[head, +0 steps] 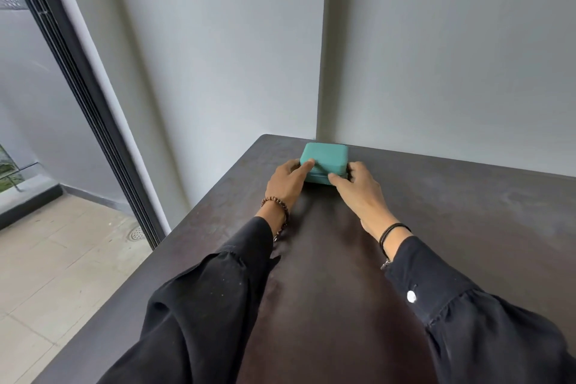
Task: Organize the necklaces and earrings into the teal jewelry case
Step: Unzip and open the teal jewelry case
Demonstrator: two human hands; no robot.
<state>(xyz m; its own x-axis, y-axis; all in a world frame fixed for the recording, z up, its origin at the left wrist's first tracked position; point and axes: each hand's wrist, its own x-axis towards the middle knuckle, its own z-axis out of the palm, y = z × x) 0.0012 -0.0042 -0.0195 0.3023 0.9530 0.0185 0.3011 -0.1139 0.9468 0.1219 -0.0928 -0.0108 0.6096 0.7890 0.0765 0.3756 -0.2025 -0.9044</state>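
The teal jewelry case (325, 157) sits closed on the dark table (452, 212), near the far edge by the wall corner. My left hand (288, 182) grips its left side, thumb lying on the lid's front corner. My right hand (355, 185) grips its right side, thumb at the front seam and fingers curled round the far right corner. No necklaces or earrings show in the head view.
Grey walls (436, 56) rise right behind the case. The table's left edge drops to a tiled floor (62, 259) with a round drain (137, 232), beside a dark sliding-door frame (93, 103).
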